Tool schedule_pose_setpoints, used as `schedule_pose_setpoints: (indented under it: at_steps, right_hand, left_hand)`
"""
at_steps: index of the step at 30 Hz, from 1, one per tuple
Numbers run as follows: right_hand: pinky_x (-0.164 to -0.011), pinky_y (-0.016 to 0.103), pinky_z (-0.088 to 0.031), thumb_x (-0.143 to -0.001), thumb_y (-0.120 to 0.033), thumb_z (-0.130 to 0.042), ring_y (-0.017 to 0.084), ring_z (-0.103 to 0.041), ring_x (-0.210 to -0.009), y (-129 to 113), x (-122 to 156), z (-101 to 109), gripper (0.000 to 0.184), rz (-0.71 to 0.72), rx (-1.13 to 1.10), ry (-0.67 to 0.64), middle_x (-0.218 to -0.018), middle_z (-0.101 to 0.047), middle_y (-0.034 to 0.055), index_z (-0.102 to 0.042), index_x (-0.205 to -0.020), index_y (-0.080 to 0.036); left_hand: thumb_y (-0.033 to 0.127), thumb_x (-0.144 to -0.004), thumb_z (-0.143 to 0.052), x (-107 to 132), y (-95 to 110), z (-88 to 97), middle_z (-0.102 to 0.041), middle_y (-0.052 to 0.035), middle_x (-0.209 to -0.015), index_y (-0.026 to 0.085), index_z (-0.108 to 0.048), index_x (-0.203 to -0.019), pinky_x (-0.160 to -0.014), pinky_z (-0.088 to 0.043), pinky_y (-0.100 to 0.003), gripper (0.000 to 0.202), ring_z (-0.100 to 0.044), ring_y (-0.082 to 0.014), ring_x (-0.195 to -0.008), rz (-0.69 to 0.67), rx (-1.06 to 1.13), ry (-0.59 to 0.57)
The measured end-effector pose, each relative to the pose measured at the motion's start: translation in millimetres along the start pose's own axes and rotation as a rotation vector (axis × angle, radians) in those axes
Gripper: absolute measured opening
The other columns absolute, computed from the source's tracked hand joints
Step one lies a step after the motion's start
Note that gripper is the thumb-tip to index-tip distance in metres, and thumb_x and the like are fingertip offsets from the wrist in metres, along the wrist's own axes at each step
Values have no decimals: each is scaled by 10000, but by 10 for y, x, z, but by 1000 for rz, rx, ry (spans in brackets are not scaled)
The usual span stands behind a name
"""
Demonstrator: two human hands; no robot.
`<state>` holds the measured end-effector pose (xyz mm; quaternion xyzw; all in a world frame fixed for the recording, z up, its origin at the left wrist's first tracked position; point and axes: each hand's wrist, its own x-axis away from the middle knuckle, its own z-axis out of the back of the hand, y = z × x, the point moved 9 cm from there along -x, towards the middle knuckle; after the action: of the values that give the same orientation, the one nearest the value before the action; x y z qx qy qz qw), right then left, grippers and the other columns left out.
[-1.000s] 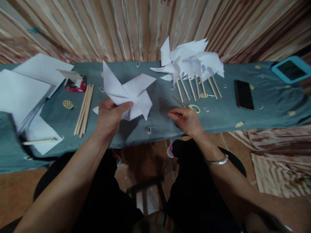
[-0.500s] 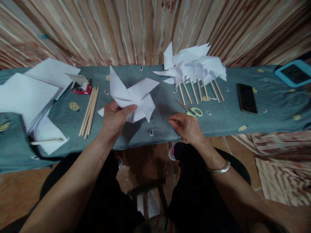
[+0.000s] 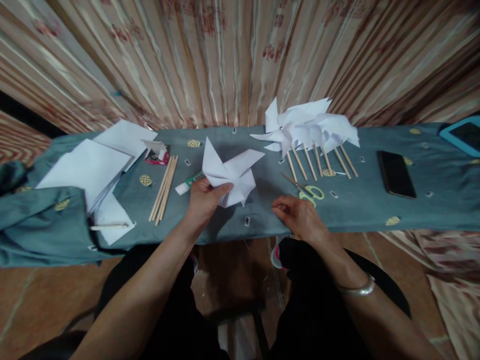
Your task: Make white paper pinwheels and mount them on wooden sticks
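So over the blue-green cloth (image 3: 360,207) the white paper pinwheel (image 3: 236,179) is still pinched in the left hand (image 3: 204,200), right hand (image 3: 298,215) bunched shut near the scissors (image 3: 302,188) (can't tell what's inside), but more green-and-white tube (image 3: 190,182) shows now, so probably same step, slightly shifted.

Loose sticks (image 3: 165,187) left of held pinwheel (image 3: 235,176); scissors (image 3: 302,188) right; phone (image 3: 396,173) farther right.

A black phone (image 3: 396,174) lies on blue-green cloth (image 3: 457,202) (with little yellow pictures!). Right of the phone is a blue-framed gadget (image 3: 468,136). Behind the phone hangs a striped curtain (image 3: 247,65), and lower than the phone is brown floor (image 3: 392,265).
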<state>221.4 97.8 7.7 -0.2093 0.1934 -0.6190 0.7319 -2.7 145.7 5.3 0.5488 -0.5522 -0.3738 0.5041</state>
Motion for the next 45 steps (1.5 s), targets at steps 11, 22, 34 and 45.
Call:
schedule_pose_setpoints:
  at_steps: [11,22,34,45]
  right_hand:
    - [-676,292,-436,-825,-145,-501,200,-622,-734,-198,9,55,142,86,102,-1,-746,-662,48,-620,-763,-194]
    - [-994,405,-452,-780,-229,-662,223,-599,-1116,-593,-230,294,13,102,-608,285,-1169,-649,61,-675,-783,-226]
    - [-1159,473,-268,-800,-233,-670,243,-348,-1392,-757,-383,133,24,104,-715,276,-1459,-434,-7,-678,-792,-253]
    - [-1154,506,-279,-795,-291,-686,248,-375,-1373,-704,-440,-1,34,74,-829,202,-1428,-472,-10,-685,-826,-274]
  left_hand:
    - [192,-503,-814,-12,7,-18,-742,-9,-709,157,-731,-710,-672,-524,-298,226,-652,-163,-637,9,26,11]
    - [228,-562,-770,0,58,-125,-733,-24,-687,143,-730,-681,-619,-516,-306,151,-648,-186,-615,-67,-144,-19]
    - [226,-580,-767,81,153,-190,-755,-19,-749,173,-757,-730,-692,-546,-316,159,-684,-203,-691,-92,-20,-56]
    - [246,-572,-776,89,176,-156,-755,-28,-756,165,-752,-728,-697,-539,-316,177,-679,-205,-697,-65,11,-61]
